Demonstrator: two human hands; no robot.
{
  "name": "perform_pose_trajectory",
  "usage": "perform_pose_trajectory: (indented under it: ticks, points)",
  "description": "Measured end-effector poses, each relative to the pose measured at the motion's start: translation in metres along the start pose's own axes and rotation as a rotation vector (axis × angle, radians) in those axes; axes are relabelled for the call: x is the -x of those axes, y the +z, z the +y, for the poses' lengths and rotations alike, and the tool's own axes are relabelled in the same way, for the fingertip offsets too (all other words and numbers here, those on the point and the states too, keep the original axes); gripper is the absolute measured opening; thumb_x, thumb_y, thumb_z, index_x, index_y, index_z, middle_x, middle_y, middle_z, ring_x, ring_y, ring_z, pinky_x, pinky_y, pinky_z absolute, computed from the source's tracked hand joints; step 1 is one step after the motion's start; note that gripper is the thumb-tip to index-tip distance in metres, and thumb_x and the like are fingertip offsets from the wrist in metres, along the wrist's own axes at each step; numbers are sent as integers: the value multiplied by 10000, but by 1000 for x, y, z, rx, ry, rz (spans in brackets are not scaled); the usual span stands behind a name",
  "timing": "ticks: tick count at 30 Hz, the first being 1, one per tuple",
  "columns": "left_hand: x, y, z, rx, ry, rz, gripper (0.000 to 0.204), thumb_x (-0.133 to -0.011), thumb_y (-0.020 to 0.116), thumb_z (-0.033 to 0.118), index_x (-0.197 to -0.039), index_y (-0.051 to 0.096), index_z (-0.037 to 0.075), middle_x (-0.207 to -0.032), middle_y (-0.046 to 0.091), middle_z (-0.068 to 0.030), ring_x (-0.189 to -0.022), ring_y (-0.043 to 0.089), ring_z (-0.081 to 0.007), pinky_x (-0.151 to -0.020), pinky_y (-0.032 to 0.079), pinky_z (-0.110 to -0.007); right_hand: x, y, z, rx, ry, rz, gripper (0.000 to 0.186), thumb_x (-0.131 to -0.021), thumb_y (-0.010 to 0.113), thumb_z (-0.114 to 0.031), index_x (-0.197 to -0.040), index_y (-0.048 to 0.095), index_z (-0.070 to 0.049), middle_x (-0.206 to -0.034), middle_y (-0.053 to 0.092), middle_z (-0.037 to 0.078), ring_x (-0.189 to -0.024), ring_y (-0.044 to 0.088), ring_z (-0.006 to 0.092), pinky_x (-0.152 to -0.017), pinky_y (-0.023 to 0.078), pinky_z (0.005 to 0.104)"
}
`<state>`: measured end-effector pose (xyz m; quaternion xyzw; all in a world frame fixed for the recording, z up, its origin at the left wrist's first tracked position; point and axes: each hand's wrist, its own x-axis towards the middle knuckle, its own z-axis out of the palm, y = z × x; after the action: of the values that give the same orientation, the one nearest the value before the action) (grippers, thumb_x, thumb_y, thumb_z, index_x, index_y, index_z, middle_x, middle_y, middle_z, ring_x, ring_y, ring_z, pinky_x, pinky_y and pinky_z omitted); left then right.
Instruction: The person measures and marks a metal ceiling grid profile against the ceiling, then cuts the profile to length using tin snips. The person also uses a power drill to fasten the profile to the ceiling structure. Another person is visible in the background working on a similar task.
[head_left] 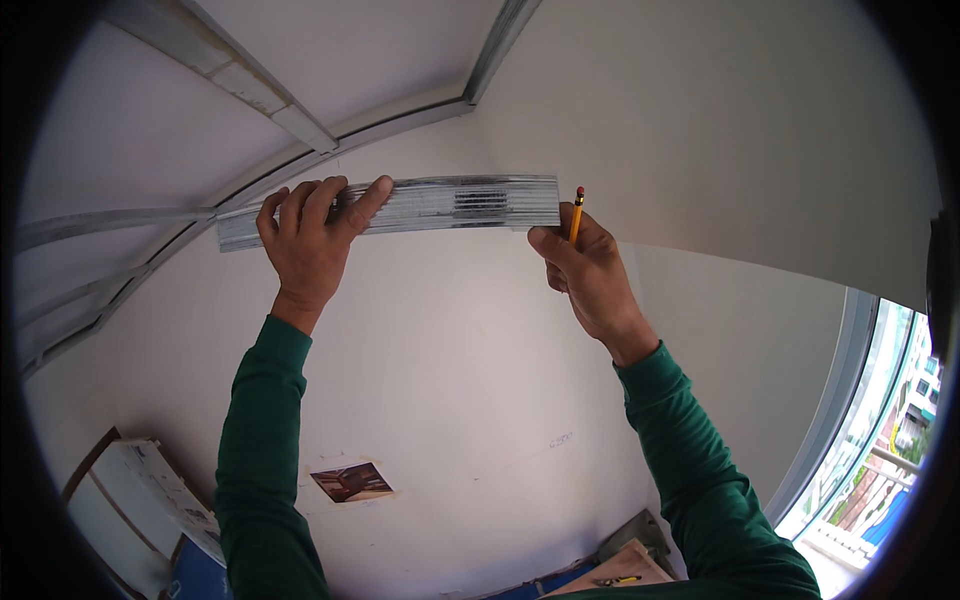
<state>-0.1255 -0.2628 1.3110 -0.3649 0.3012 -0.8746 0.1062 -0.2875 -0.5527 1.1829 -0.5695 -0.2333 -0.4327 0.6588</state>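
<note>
A ribbed, silvery metal strip (430, 205) lies level against the pale wall, high up below the ceiling framing. My left hand (308, 245) grips its left part, with fingers and thumb laid over the ribbed face. At the strip's right end is my right hand (592, 268), closed around a yellow pencil (576, 218) whose eraser end points up. The right thumb sits close to the strip's lower right corner; whether other fingers support the strip from behind cannot be seen. The pencil's lower end is hidden by the hand.
Metal ceiling framing (400, 121) runs along the top of the wall (470, 370). A small picture (352, 482) is on the wall below. Panels (165, 490) lean at lower left, a window (850, 420) is at right, and a wooden board (625, 568) carries a small tool at the bottom.
</note>
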Motion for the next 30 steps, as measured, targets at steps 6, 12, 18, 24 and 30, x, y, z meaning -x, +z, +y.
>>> perform_pose_trajectory:
  ticks: [6, 12, 18, 24, 30]
  points:
    - [-1, 0, 8, -6, 42, -34, 705, -1061, 715, 198, -1622, 525, 579, -1216, 593, 83, -1147, 621, -157, -1161, 422, -519, -16, 0, 2, -124, -67, -16, 165, -1096, 747, -224, -1094, 643, -95, -776, 467, -98, -632, 335, 5, -556, 309, 232]
    - [-19, 9, 21, 22, 57, -12, 696, -1068, 701, 210, -1623, 510, 584, -1283, 637, 87, -1231, 650, -167, -1242, 384, -523, -37, -9, 3, -157, -54, 19, 165, -1108, 715, -234, -1079, 599, -120, -833, 476, -69, -647, 357, 17, -589, 348, 229]
    - [-30, 13, 24, 19, 95, 8, 654, -1079, 684, 236, -1620, 519, 565, -1305, 649, 93, -1220, 667, -170, -1215, 431, -514, -41, -20, 6, -179, -59, -4, 149, -1122, 692, -220, -1147, 588, -116, -979, 551, -47, -696, 406, 11, -621, 380, 220]
    - [-31, 15, 27, 25, 131, -93, 654, -1056, 701, 219, -1617, 546, 516, -1354, 667, 48, -1204, 683, -186, -1143, 505, -476, -58, -29, 22, -230, -92, 18, 162, -1122, 693, -204, -1178, 583, -100, -1008, 561, -35, -705, 423, 20, -623, 400, 224]
    - [-54, 6, 30, 33, 194, -191, 661, -1007, 795, 272, -1635, 595, 337, -1267, 670, -44, -1055, 687, -207, -974, 529, -398, -75, -44, 17, -239, -118, 12, 178, -1111, 707, -187, -1210, 607, -78, -1011, 565, -8, -708, 433, 40, -613, 415, 240]
